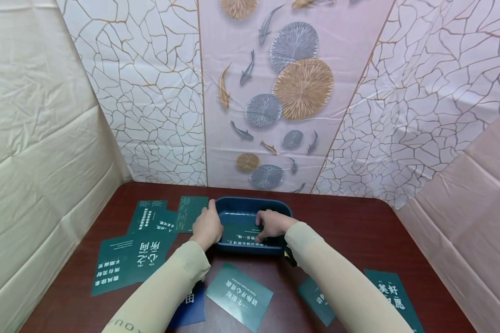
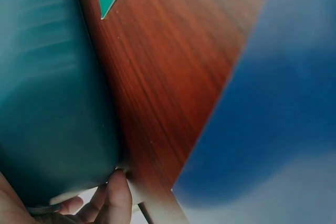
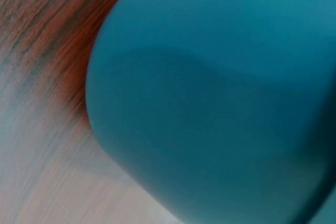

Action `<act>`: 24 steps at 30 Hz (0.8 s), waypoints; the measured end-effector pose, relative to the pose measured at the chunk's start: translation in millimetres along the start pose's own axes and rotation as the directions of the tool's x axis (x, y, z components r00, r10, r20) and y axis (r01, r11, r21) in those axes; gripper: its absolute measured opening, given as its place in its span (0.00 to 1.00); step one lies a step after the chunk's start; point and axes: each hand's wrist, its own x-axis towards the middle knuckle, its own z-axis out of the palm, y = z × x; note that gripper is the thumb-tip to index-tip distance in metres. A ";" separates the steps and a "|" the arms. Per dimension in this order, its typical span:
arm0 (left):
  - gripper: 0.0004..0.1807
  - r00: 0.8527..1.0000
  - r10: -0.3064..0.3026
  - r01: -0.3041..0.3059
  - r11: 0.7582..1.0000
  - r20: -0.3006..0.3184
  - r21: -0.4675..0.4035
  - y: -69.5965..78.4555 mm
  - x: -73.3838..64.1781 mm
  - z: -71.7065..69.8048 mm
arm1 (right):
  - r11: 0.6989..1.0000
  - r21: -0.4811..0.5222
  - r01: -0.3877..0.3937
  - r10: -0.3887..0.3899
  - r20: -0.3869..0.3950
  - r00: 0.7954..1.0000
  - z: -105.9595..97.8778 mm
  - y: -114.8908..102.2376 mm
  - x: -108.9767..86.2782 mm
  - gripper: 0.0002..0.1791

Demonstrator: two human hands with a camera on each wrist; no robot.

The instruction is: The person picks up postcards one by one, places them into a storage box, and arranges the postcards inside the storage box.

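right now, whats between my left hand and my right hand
Part of the blue tray, with a green card printed in white inside it, lies between your left hand and right hand, as the head view shows.

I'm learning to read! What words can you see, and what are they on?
"心之所向": on the big left card.
"美", "好", "愿": on the right card.
"一生很短", maybe: on the middle card.
"快乐一场": on the green card inside the tray.
"QU": left sleeve, other letters unclear.
Blue card and all other writing: too small, blurred or covered.
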 end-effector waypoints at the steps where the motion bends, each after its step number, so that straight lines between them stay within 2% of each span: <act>1: 0.42 1.000 0.000 0.000 1.000 0.000 -0.002 0.0 0.1 0.1 | 1.000 -0.006 -0.005 0.005 -0.001 1.000 0.1 0.0 -0.3 0.23; 18: 0.42 1.000 -0.003 0.003 1.000 -0.002 -0.005 0.0 -0.3 0.9 | 0.995 -0.082 -0.058 0.057 -0.009 0.998 0.0 -2.9 -1.2 0.25; 24: 0.42 1.000 0.004 -0.004 1.000 -0.005 -0.013 0.9 -1.0 -0.2 | 0.999 -0.050 -0.022 0.023 0.024 0.999 -3.9 -2.1 -2.4 0.25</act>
